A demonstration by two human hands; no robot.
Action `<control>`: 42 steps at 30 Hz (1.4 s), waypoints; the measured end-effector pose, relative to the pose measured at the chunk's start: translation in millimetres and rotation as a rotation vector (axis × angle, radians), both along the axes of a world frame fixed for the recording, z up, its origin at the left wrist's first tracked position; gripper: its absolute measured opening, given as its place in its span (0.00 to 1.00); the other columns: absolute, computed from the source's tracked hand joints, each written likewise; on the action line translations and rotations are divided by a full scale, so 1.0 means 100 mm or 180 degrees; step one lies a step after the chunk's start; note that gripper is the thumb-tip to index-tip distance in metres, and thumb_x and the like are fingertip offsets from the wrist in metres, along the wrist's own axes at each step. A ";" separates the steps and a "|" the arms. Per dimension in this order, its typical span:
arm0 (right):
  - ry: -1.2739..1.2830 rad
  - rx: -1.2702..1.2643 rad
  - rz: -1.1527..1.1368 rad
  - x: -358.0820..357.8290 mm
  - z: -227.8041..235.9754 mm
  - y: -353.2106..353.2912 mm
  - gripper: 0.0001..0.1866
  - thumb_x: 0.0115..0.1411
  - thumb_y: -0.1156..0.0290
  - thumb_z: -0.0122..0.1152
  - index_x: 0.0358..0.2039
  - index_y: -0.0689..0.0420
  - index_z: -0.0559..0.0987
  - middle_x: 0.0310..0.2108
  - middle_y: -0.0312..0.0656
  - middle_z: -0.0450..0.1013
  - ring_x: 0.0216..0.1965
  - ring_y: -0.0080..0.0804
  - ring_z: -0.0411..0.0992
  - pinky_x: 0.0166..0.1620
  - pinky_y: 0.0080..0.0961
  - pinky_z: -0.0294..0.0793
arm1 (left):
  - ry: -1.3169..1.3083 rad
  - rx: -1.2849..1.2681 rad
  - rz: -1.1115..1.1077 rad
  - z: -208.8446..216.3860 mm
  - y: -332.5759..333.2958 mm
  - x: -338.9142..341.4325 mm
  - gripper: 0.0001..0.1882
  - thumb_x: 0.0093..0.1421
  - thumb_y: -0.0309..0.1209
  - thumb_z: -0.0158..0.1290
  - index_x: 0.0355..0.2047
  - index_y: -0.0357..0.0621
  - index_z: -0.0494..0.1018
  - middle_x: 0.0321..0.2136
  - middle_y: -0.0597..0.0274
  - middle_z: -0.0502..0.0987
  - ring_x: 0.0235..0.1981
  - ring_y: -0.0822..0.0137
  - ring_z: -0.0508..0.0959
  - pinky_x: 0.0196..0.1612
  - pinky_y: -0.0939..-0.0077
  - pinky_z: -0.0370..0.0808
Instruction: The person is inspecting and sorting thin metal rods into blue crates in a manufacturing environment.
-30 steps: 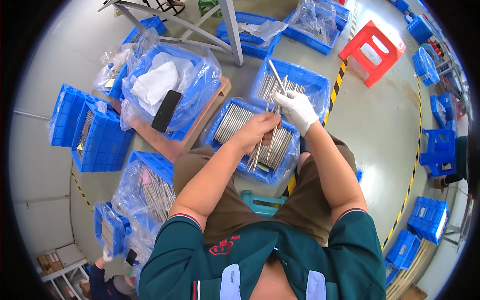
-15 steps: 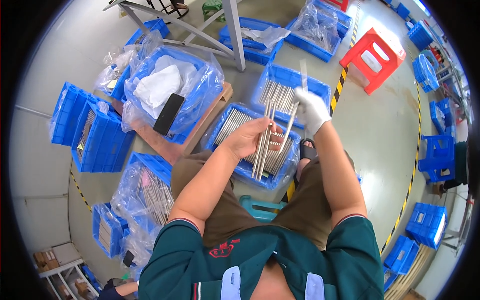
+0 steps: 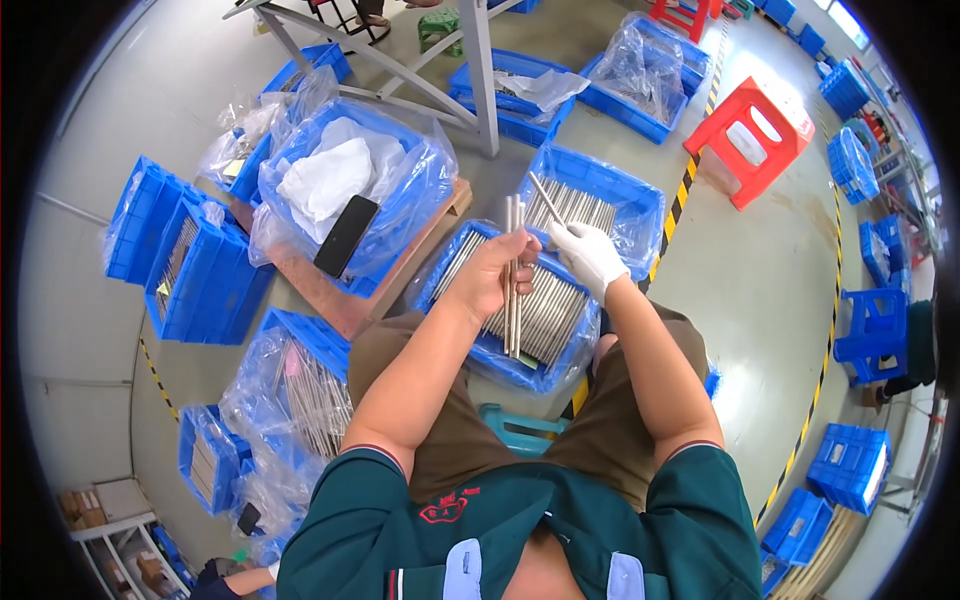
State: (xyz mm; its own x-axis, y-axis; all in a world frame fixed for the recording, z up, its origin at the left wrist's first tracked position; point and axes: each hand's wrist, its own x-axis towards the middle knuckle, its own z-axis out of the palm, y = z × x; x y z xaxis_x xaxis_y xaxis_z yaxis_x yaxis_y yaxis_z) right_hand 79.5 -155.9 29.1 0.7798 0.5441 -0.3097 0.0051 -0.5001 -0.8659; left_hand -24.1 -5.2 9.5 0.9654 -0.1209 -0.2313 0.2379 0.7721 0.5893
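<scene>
A bundle of thin metal rods [image 3: 513,325] is gripped in my bare left hand [image 3: 497,270], fingers wrapped round it. My right hand [image 3: 592,256], in a white glove, pinches one metal rod [image 3: 545,197] that slants up and to the left, close beside the bundle's far end. Below both hands stands a plastic-lined blue bin [image 3: 500,372], with rows of similar rods [image 3: 545,310] lying in it. Just beyond it, a second blue bin [image 3: 615,170] holds more rods [image 3: 580,208].
On a wooden pallet [image 3: 330,305] at left sits a lined blue bin [image 3: 385,275] with white cloths and a black phone [image 3: 346,236] on top. A red stool [image 3: 740,140] stands at far right. Bagged rods [image 3: 315,400] lie at near left. A metal frame leg [image 3: 480,80] rises beyond.
My right hand has moved left and nearer, toward the left hand; its rod now tilts leftward. The bundle in my left hand has turned a little more upright.
</scene>
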 end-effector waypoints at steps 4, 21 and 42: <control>0.0619 0.0597 -0.0129 -0.15 0.07 -0.13 0.21 0.60 0.56 0.46 0.37 0.63 0.76 0.18 0.37 0.68 0.18 0.22 0.64 0.24 0.21 0.64 | 0.0269 0.0200 0.0838 -0.07 0.14 0.09 0.16 0.57 0.43 0.54 0.33 0.43 0.70 0.22 0.68 0.67 0.20 0.74 0.66 0.24 0.78 0.66; 0.0568 0.0548 0.0166 -0.35 0.10 -0.11 0.23 0.57 0.68 0.48 0.53 0.63 0.68 0.22 0.38 0.70 0.21 0.20 0.67 0.26 0.18 0.66 | 0.0110 -0.0346 0.1294 -0.05 0.03 0.19 0.18 0.55 0.44 0.56 0.35 0.41 0.70 0.19 0.70 0.64 0.19 0.75 0.64 0.23 0.80 0.64; 0.1787 0.1605 -0.0547 -0.39 0.01 0.05 0.14 0.61 0.57 0.52 0.25 0.53 0.70 0.14 0.26 0.59 0.12 0.14 0.52 0.15 0.16 0.49 | 0.0335 0.0747 0.0825 0.00 -0.35 0.09 0.10 0.63 0.37 0.45 0.33 0.46 0.72 0.23 0.71 0.69 0.21 0.78 0.68 0.22 0.84 0.66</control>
